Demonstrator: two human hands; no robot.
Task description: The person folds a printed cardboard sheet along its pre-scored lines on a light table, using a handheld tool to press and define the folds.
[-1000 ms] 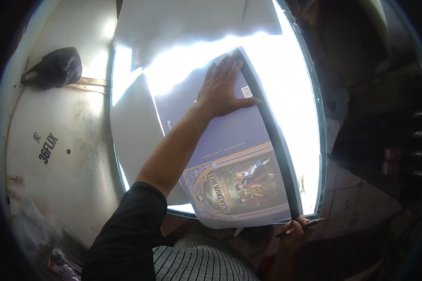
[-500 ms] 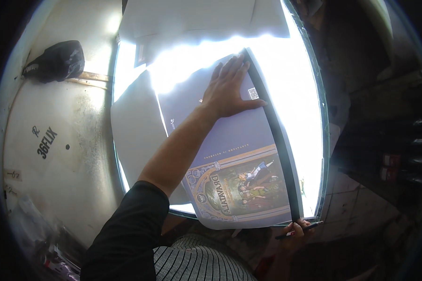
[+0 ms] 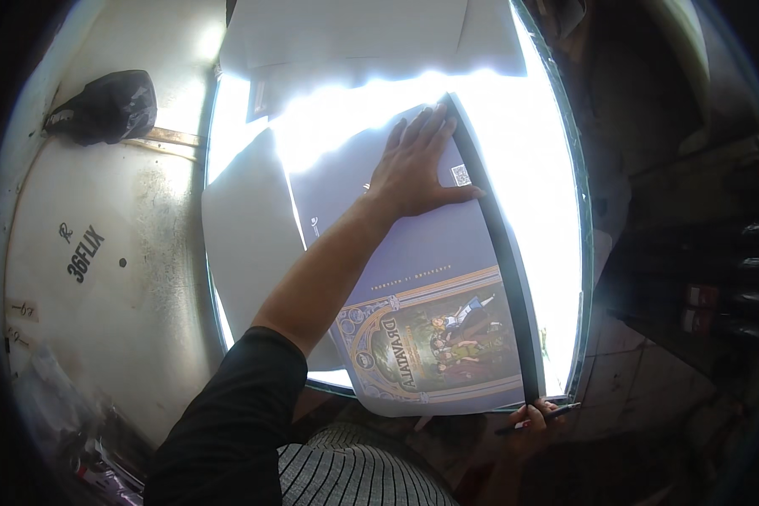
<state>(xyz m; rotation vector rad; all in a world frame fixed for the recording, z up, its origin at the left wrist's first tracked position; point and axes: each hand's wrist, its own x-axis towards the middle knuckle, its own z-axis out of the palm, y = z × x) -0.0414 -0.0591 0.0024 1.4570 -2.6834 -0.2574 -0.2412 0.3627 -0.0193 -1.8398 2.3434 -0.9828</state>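
My left hand point(image 3: 413, 173) lies flat with fingers spread on a large printed sheet point(image 3: 434, 244), which shows a purple area and an ornate picture panel. Its fingertips and thumb reach a long dark strip point(image 3: 499, 228), like a straightedge, along the sheet's right side. At the strip's near end, my right hand point(image 3: 531, 417) is closed around a thin dark pen-like tool point(image 3: 559, 411). Whether the tool is a pen or a knife I cannot tell. Under the sheet, a light table point(image 3: 557, 253) glows brightly.
A plain pale sheet point(image 3: 249, 228) lies left of the print, and more white sheets point(image 3: 371, 38) cover the far end. On the white surface at left sits a dark cloth-like bundle point(image 3: 114, 108). Clear plastic wrapping point(image 3: 59, 413) lies at the near left. Dark rolls or boxes point(image 3: 700, 278) stand at right.
The view has shifted slightly. My left hand stays flat on the sheet and strip, and my right hand still holds the tool at the strip's near end.
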